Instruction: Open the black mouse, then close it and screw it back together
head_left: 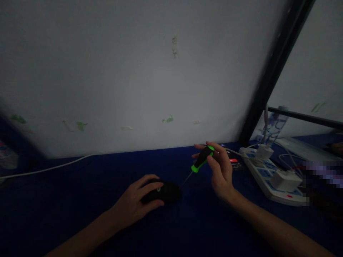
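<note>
A black computer mouse [171,192] lies on the dark blue tabletop [107,185]. My left hand [142,196] is closed around its left part, with the thumb along the near side and fingers over the top and far side. In my right hand [221,171] is a screwdriver [203,159] with a black and bright green handle, pinched near the handle's end. Its thin shaft slants down to the left, and the tip is at the mouse's right end. Whether the tip touches the mouse I cannot tell in the dim light.
To the right lies a white power strip [257,175] with chargers [285,180] and cables. A phone with a lit screen [235,161] is behind my right hand. A white cable [61,164] runs along the left. The wall [150,82] and a black frame post [270,78] bound the back.
</note>
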A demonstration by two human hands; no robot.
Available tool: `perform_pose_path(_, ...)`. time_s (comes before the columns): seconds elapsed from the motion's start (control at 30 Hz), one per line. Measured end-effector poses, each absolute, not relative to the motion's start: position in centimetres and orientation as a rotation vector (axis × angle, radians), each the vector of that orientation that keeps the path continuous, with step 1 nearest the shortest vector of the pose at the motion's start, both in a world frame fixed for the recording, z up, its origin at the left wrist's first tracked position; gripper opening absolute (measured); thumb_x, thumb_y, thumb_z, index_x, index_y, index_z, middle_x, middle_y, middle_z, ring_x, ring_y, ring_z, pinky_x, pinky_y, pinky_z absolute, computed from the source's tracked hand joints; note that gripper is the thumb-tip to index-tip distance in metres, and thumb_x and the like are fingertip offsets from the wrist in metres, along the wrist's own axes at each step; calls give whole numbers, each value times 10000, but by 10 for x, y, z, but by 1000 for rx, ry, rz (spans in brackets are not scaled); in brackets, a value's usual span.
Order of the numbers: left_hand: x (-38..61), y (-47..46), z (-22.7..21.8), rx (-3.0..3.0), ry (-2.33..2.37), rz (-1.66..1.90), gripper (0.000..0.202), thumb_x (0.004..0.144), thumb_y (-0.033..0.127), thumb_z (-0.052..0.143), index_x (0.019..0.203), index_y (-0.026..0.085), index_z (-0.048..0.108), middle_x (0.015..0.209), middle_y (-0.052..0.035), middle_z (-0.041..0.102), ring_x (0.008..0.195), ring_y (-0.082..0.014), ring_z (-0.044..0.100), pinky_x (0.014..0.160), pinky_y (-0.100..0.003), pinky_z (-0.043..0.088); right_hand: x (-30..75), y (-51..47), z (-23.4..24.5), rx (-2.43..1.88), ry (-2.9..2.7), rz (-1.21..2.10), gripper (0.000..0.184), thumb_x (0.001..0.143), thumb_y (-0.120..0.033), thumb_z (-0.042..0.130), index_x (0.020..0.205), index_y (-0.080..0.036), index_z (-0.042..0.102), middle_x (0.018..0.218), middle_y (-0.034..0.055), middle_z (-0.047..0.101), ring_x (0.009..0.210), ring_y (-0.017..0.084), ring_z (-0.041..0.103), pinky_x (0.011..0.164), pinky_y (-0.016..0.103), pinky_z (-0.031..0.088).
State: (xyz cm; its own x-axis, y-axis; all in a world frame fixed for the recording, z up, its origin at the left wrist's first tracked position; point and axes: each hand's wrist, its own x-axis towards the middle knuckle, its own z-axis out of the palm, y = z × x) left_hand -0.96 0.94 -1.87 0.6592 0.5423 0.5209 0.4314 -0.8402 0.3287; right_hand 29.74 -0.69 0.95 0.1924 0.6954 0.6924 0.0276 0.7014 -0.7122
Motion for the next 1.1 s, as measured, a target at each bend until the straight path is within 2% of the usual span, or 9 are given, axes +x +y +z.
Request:
perform_pose_path(0.17, -10, 8, -19, 2715, 779, 932, 371, 1020, 443, 681, 1347, 271, 649, 1338, -108, 654, 1126, -232, 728, 965, -374, 637, 298, -3, 10, -806, -1261, 322, 283, 965, -341, 723, 1244, -311, 688, 1163, 61, 674, 1003, 214, 688, 900, 401, 618)
perform_pose_path(0.33, -11, 9, -20, 2721, 782, 950, 373, 1012, 437, 696, 1342, 268, 653, 1336, -107, 659, 1128, -230, 727, 966, -370, 636, 297, -6, 14, -734, -1240, 399, 322, 1020, -290, 634, 1341, -312, 628, 1240, 82, 732, 1080, 241, 723, 978, 468, 595)
perform_pose_path(0.4, -11, 10, -21, 2717, 789, 952, 372, 1007, 428, 704, 1340, 269, 659, 1337, -108, 661, 1124, -233, 729, 967, -374, 638, 297, -7, 15, -720, -1269, 377, 273, 1034, -292, 604, 1302, -305, 657, 1256, 85, 724, 1084, 248, 720, 972, 475, 593)
perform_pose_path(0.57, -11, 9, -21, 2726, 803, 952, 380, 1003, 442, 707, 1341, 274, 665, 1334, -106, 665, 1129, -240, 728, 973, -386, 637, 298, -8, 19, -749, -1262, 196, 214, 951, -261, 743, 1158, -312, 747, 1138, 51, 658, 1019, 217, 675, 895, 392, 589)
perform_pose_path(0.7, -10, 8, -19, 2719, 788, 946, 374, 1009, 451, 698, 1334, 270, 663, 1328, -105, 663, 1124, -236, 728, 966, -378, 639, 297, -12, 16, -702, -1309, 295, 287, 1023, -251, 637, 1298, -312, 691, 1232, 79, 710, 1085, 242, 709, 972, 463, 592)
perform_pose_path(0.77, -10, 8, -18, 2725, 780, 934, 376, 1013, 458, 691, 1336, 270, 656, 1329, -109, 659, 1128, -238, 727, 969, -384, 637, 297, -14, 14, -664, -1357, 314, 306, 1036, -263, 612, 1334, -309, 666, 1271, 90, 726, 1088, 260, 728, 961, 495, 608)
perform_pose_path(0.9, -9, 9, -18, 2730, 775, 922, 377, 1018, 459, 683, 1344, 274, 645, 1338, -112, 650, 1144, -239, 721, 977, -391, 632, 292, -21, 15, -626, -1410, 260, 347, 958, -221, 733, 1286, -317, 673, 1216, 77, 760, 981, 251, 751, 858, 459, 648)
perform_pose_path(1.0, -9, 9, -18, 2718, 775, 917, 378, 1018, 449, 687, 1350, 274, 643, 1348, -113, 643, 1155, -239, 716, 988, -387, 628, 290, -28, 20, -616, -1415, 327, 305, 1013, -213, 634, 1305, -301, 628, 1289, 104, 736, 965, 249, 760, 815, 456, 662)
perform_pose_path(1.1, -9, 10, -18, 2713, 773, 910, 380, 1013, 440, 696, 1353, 278, 647, 1358, -110, 641, 1160, -240, 714, 997, -386, 627, 289, -33, 25, -591, -1455, 355, 274, 1044, -226, 558, 1301, -294, 620, 1333, 125, 705, 1055, 276, 738, 869, 497, 642)
